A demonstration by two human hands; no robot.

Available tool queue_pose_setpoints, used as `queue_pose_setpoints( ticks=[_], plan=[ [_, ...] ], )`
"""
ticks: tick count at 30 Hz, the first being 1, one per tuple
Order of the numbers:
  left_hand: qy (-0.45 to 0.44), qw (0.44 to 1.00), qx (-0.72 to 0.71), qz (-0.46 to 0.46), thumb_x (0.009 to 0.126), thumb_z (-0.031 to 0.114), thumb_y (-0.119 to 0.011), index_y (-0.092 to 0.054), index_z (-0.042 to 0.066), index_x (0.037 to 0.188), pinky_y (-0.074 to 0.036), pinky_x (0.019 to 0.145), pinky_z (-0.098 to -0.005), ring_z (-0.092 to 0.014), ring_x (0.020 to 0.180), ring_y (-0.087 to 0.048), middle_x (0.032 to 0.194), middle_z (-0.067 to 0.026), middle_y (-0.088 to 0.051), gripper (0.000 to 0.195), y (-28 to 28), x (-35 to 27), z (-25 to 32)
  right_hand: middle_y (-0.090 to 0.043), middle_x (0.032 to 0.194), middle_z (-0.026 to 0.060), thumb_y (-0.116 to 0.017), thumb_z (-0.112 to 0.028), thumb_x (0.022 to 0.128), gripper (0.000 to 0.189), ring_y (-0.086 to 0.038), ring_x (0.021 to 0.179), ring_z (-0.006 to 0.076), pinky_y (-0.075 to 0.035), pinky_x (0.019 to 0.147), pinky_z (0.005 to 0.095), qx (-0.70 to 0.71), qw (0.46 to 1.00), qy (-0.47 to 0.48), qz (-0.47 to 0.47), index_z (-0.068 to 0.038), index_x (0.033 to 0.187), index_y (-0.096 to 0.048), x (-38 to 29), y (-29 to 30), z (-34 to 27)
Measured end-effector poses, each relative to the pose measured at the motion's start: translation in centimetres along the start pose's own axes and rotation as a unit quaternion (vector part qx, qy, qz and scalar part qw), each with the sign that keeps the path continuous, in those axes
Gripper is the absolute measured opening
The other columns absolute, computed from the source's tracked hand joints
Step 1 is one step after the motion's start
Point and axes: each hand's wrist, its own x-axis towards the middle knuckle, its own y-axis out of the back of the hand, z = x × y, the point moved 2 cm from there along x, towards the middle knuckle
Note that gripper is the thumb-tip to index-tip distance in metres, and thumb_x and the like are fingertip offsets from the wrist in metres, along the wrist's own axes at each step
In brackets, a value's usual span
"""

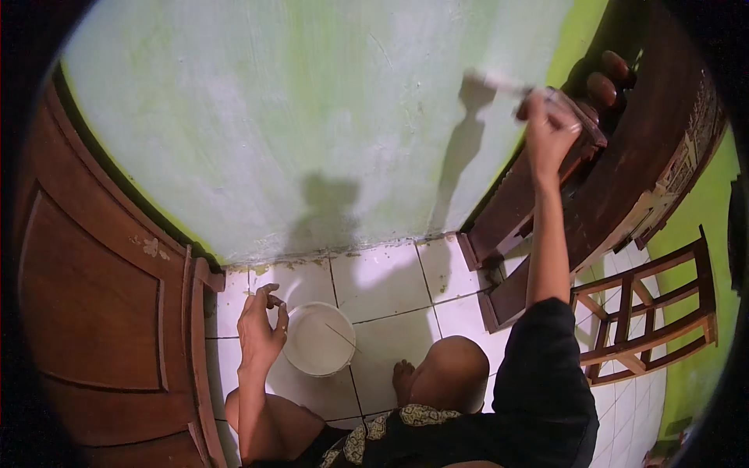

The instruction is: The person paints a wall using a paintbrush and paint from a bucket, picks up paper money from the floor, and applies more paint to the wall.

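Note:
My right hand is raised at the upper right, closed around the handle of a paintbrush. The brush is blurred; its bristles point left towards a green wall unevenly coated with whitish paint. I cannot tell whether they touch it. At the lower left, my left hand hovers beside a round white bucket, fingers curled and thumb apart, with nothing visible in it. Pale liquid, which looks like paint, is in the bucket, and a thin stick rests across its right rim.
A brown wooden door bounds the left side. Dark wooden furniture stands close by my right arm, with a wooden chair frame further right. Paint flecks dot the white floor tiles along the wall. My knee is bent below.

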Motion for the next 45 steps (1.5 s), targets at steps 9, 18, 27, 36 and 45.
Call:
queue_pose_setpoints(
  ticks=[9, 18, 27, 36, 45],
  plan=[
    [-0.011, 1.000, -0.025, -0.006, 0.075, -0.002, -0.062, -0.056, 0.001, 0.109, -0.046, 0.071, -0.0367, -0.026, 0.077, -0.058, 0.081, -0.0122, -0.060, 0.035, -0.4, 0.6, 1.0, -0.054, 0.059, 0.0108, -0.068, -0.009, 0.077, 0.014, -0.050, 0.046, 0.0193, -0.041, 0.046, 0.0295, -0.124, 0.977, 0.168, 0.043, -0.001, 0.071, -0.058, -3.4, -2.3, 2.2],
    [-0.003, 1.000, 0.000, -0.029, 0.074, -0.002, -0.062, -0.056, 0.001, 0.109, -0.047, 0.072, -0.0360, -0.025, 0.078, -0.058, 0.080, -0.0112, -0.061, 0.036, -0.1, -0.2, -0.2, -0.062, 0.058, 0.0115, -0.065, -0.009, 0.082, 0.018, -0.054, 0.050, 0.0105, -0.043, 0.045, 0.0287, -0.042, 0.941, -0.292, -0.163, 0.006, 0.073, -0.063, -25.0, -1.2, 7.6],
    [0.005, 0.999, 0.009, -0.041, 0.074, -0.001, -0.061, -0.055, -0.001, 0.108, -0.047, 0.074, -0.0360, -0.026, 0.079, -0.058, 0.080, -0.0117, -0.062, 0.034, -0.5, 0.5, 0.2, -0.063, 0.070, 0.0030, -0.062, -0.007, 0.086, 0.015, -0.059, 0.062, 0.0079, -0.045, 0.051, 0.0218, 0.062, 0.991, 0.025, 0.114, 0.006, 0.080, -0.065, -1.5, -2.9, -1.8],
    [0.004, 0.999, 0.012, -0.045, 0.075, -0.001, -0.059, -0.055, -0.001, 0.110, -0.046, 0.075, -0.0358, -0.026, 0.081, -0.058, 0.082, -0.0116, -0.062, 0.036, -0.2, 0.3, 0.4, -0.056, 0.062, 0.0126, -0.063, 0.000, 0.078, 0.004, -0.053, 0.051, 0.0157, -0.042, 0.048, 0.0285, -0.012, 0.998, -0.045, -0.050, 0.002, 0.077, -0.060, -18.3, -2.8, 3.8],
    [0.015, 0.995, 0.061, -0.079, 0.076, -0.001, -0.059, -0.055, 0.001, 0.110, -0.046, 0.074, -0.0362, -0.027, 0.080, -0.058, 0.083, -0.0130, -0.060, 0.034, 0.9, -1.0, 0.6, -0.062, 0.065, 0.0045, -0.061, -0.005, 0.083, 0.012, -0.058, 0.057, 0.0087, -0.048, 0.051, 0.0235, 0.044, 0.854, -0.478, -0.203, 0.007, 0.085, -0.062, -38.8, 1.6, 9.0]
  ],
)
